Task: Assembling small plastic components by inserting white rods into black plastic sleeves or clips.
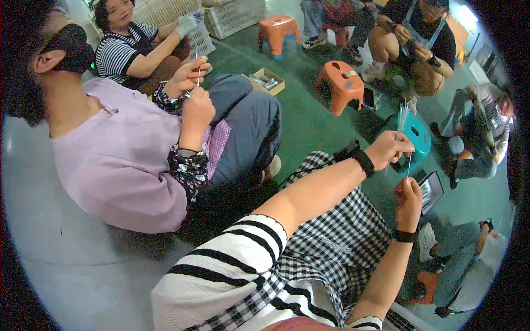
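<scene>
My left hand [389,150] is closed around a bundle of thin, pale, see-through strands [404,117] that fan out above the fingers. Their exact kind is too fine to make out. One thin strand [409,164] runs down from there to my right hand [408,199], whose thumb and fingers pinch its lower end. Both hands are held out above my lap, the left one higher. A black-and-white checked apron [345,215] covers my lap, with a few pale strands [335,245] lying on it.
Close on my left sits a person in a pink top [118,160], also holding a thin strand. Beyond my hands stand a teal stool [420,138] and an orange stool [338,83]. A dark-framed flat object [432,191] lies beside my right hand. Several other people sit around.
</scene>
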{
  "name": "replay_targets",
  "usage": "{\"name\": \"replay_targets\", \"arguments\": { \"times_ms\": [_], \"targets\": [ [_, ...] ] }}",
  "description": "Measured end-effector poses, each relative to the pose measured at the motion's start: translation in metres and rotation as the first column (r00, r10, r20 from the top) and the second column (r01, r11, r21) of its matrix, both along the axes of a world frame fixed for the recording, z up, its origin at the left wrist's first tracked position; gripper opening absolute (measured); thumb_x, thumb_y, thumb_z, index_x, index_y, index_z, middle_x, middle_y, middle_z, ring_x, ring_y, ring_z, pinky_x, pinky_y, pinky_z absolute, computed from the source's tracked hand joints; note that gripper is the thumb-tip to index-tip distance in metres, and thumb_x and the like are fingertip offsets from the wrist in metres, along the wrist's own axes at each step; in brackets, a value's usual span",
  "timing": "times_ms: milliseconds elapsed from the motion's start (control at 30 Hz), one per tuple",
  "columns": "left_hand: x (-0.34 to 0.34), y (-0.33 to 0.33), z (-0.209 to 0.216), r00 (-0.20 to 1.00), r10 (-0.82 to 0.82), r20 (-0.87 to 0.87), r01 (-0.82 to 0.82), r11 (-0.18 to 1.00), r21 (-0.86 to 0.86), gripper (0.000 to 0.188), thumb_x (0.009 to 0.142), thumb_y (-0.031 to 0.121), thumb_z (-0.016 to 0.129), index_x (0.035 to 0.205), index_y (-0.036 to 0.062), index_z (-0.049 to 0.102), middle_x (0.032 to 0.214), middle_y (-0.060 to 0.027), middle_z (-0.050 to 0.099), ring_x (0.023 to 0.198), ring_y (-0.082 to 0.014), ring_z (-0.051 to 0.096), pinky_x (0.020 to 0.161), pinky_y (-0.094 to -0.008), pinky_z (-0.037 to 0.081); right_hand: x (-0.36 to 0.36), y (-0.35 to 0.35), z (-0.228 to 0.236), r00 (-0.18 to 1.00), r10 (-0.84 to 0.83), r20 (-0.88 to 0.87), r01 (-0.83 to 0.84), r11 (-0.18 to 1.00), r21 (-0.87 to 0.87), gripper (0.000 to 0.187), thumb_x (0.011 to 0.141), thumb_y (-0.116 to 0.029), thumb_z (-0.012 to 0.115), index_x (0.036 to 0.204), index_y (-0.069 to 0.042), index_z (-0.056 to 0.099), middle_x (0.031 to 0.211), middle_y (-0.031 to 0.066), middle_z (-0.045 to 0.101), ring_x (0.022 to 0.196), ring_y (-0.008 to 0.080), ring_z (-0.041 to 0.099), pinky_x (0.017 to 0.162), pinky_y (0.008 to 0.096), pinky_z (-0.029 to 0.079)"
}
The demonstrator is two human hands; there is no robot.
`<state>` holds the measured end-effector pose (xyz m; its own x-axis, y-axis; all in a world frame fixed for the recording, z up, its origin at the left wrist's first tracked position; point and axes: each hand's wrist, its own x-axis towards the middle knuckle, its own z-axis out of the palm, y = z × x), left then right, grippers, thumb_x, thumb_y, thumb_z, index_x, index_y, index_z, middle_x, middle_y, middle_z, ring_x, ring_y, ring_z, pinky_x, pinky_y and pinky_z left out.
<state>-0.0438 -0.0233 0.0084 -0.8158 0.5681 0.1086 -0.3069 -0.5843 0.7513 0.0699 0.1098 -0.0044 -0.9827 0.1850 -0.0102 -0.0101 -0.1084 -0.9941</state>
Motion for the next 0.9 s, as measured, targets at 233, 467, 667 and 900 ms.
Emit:
{"name": "replay_targets", "arguments": {
  "times_ms": [233, 467, 667, 900],
  "targets": [
    [-0.001, -0.003, 0.002, 0.998, -0.048, -0.027, 0.048, 0.999, -0.011, 0.012, 0.075, 0.014, 0.068, 0.076, 0.0042, 0.061, 0.065, -0.0015, 0.055, 0.048, -0.0048, 0.042, 0.039, -0.0178, 0.027, -0.002, 0.006, -0.007, 0.997, 0.073, -0.033, -0.079, 0.963, -0.256, 0.015, 0.086, -0.008, 0.056, 0.073, -0.007, 0.048, 0.065, -0.0026, 0.046, 0.059, 0.0081, 0.042, 0.058, 0.0213, 0.035],
    [0.004, 0.006, 0.003, 0.997, -0.077, 0.001, 0.077, 0.997, 0.0, 0.013, 0.076, 0.015, 0.067, 0.08, 0.0053, 0.059, 0.068, 0.0007, 0.053, 0.05, -0.0036, 0.041, 0.039, -0.0175, 0.026, 0.005, 0.014, -0.004, 1.0, 0.015, -0.026, -0.018, 0.994, -0.111, 0.012, 0.083, -0.008, 0.059, 0.074, -0.007, 0.051, 0.067, -0.0035, 0.049, 0.063, 0.0065, 0.044, 0.059, 0.0209, 0.035],
    [0.005, -0.006, 0.009, 0.995, -0.094, 0.008, 0.095, 0.995, -0.025, 0.012, 0.079, 0.015, 0.065, 0.082, 0.005, 0.06, 0.068, 0.003, 0.052, 0.053, -0.0018, 0.042, 0.042, -0.0154, 0.029, 0.01, -0.002, 0.014, 0.998, 0.045, -0.039, -0.054, 0.967, -0.25, 0.012, 0.085, -0.016, 0.058, 0.077, -0.007, 0.054, 0.07, -0.003, 0.05, 0.064, 0.0082, 0.046, 0.058, 0.0216, 0.035],
    [0.002, -0.001, 0.002, 0.999, -0.048, 0.02, 0.049, 0.999, -0.008, 0.005, 0.078, 0.008, 0.065, 0.079, 0.0031, 0.064, 0.067, 0.0006, 0.057, 0.049, -0.0017, 0.043, 0.039, -0.0148, 0.027, 0.009, 0.005, 0.003, 0.999, 0.044, 0.017, -0.039, 0.973, -0.228, 0.016, 0.08, -0.016, 0.065, 0.073, -0.008, 0.054, 0.067, -0.0042, 0.051, 0.059, 0.0053, 0.043, 0.056, 0.0196, 0.033]
  ]
}}
